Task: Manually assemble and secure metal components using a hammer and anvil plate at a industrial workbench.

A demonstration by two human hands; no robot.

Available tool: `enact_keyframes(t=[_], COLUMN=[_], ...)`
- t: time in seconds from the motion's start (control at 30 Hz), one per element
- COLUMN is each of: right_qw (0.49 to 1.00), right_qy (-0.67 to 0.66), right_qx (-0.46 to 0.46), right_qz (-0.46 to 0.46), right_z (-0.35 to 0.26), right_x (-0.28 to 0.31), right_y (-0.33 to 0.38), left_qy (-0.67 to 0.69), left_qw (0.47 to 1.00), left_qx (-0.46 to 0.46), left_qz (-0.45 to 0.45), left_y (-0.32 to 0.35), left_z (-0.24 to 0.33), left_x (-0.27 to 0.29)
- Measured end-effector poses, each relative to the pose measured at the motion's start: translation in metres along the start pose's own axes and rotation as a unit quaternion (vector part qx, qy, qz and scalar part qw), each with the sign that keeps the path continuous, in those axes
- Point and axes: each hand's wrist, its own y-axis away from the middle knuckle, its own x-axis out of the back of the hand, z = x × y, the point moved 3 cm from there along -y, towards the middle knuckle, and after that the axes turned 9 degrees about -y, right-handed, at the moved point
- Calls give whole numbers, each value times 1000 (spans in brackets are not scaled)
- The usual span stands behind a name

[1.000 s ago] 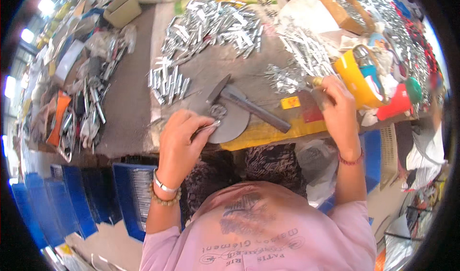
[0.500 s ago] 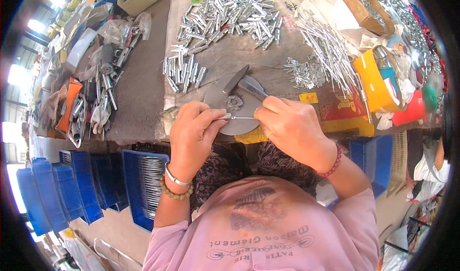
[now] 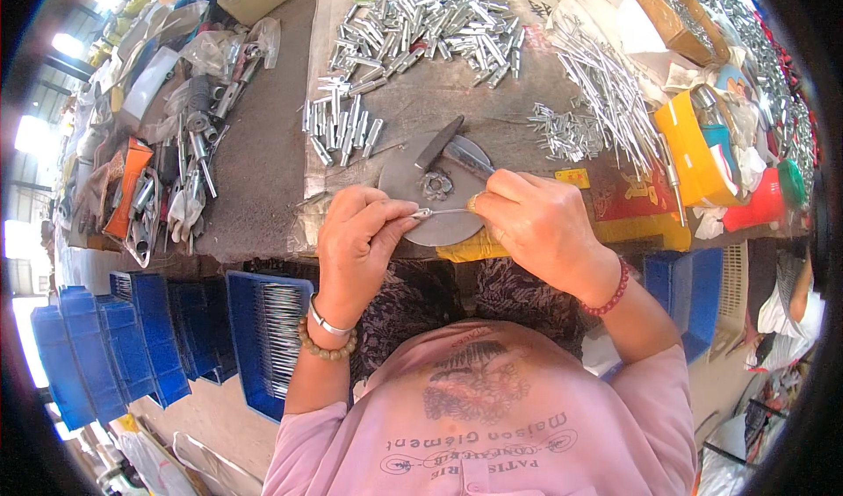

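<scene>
My left hand [image 3: 362,237] is closed in a pinch on a small slotted metal sleeve [image 3: 423,213]. From it a thin metal rod [image 3: 452,211] runs level across to my right hand [image 3: 537,219], whose thumb and fingers are closed on its other end. Under the rod is a round grey metal disc [image 3: 408,176] with a flower-shaped metal piece [image 3: 435,185] at its middle. A hammer [image 3: 441,142] has its dark wedge head over the disc's far edge. Its handle runs to my right hand; whether that hand also grips it is hidden.
A heap of metal sleeves [image 3: 430,26] covers the far table, with a short row of them [image 3: 344,129] nearer. Small metal parts [image 3: 566,132] and long rods [image 3: 615,92] lie to the right, beside a yellow container [image 3: 689,149]. Tools pile up left; a blue bin [image 3: 250,391] holds rods below.
The whole view has shifted slightly. Both hands keep nearly the same grip on the sleeve and rod.
</scene>
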Motion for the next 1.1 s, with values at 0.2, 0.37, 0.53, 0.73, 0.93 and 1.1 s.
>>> enact_keyframes(t=[0.2,0.37,0.53,0.73,0.93,1.1], right_qw=[1000,998,977,981,987,982], right_qy=[-3,20,69,69,120,5], right_qx=[16,-37,-155,-164,-104,-176], right_qz=[1,49,127,78,30,73], right_z=[5,8,65,66,65,54], right_x=[-7,9,47,49,36,39], right_y=[-5,4,24,24,15,11], left_qy=[45,22,30,38,22,4], left_qw=[999,999,999,998,999,999], left_qx=[9,26,25,40,30,44], left_qz=[-10,-8,2,-5,-5,2], left_y=[-1,1,3,3,6,4], left_z=[1,4,5,6,7,10], left_x=[-2,0,-1,-1,0,-2])
